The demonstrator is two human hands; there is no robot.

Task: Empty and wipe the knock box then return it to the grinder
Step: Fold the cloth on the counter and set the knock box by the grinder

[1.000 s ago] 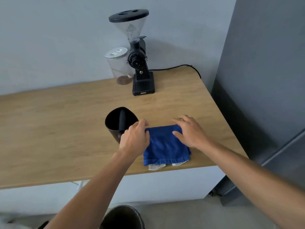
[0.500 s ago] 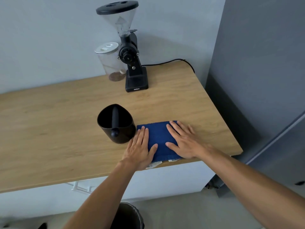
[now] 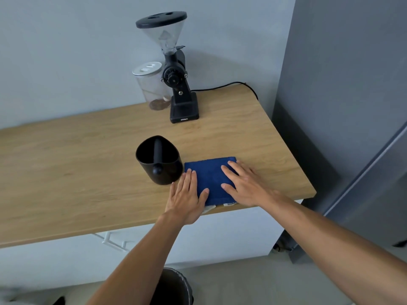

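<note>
The black knock box (image 3: pixel 159 160) stands upright on the wooden counter (image 3: pixel 66 168), its bar across the open top. Just right of it lies a folded blue cloth (image 3: pixel 210 176) near the counter's front edge. My left hand (image 3: pixel 187 198) rests flat on the cloth's left edge, fingers apart, close to the knock box without touching it. On the cloth's right side my right hand (image 3: pixel 244 184) lies flat with fingers spread. The black grinder (image 3: pixel 176 69) with a clear hopper stands at the back by the wall.
A clear jar (image 3: pixel 152 84) with a white lid and some coffee beans sits left of the grinder. The grinder's black cable (image 3: pixel 231 85) runs along the back right. A dark bin (image 3: pixel 174 287) stands on the floor below. A grey cabinet (image 3: pixel 352 106) rises at the right.
My left hand went from curled at the cloth's corner to flat on it. Both hands flattened onto the cloth and have stayed there; the view shifted slightly.
</note>
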